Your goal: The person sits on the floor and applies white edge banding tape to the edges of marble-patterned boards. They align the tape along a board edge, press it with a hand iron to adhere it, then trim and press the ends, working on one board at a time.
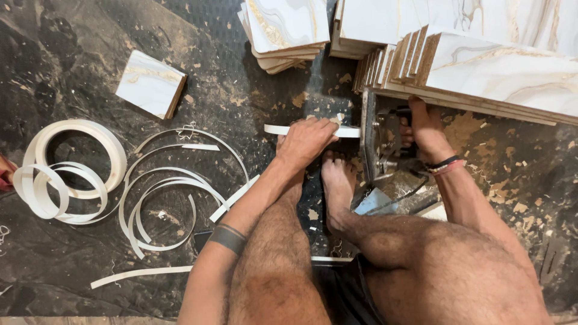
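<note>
I sit on the floor with bare legs and feet in view. My left hand (306,139) presses down on a flat white edge-band strip (283,129) that runs toward a metal power tool (380,150). My right hand (425,127) grips the tool's dark handle, right below a stack of marble-patterned laminated boards (500,72) lying on their side. My foot (338,180) rests just under the strip, beside the tool. The strip's right end is partly hidden by my fingers.
Coils and loose curls of white edge banding (78,162) lie on the dark mat at left. A small marble-patterned square board (150,83) sits at upper left. More stacked boards (286,30) stand at top centre. Wood chips litter the floor.
</note>
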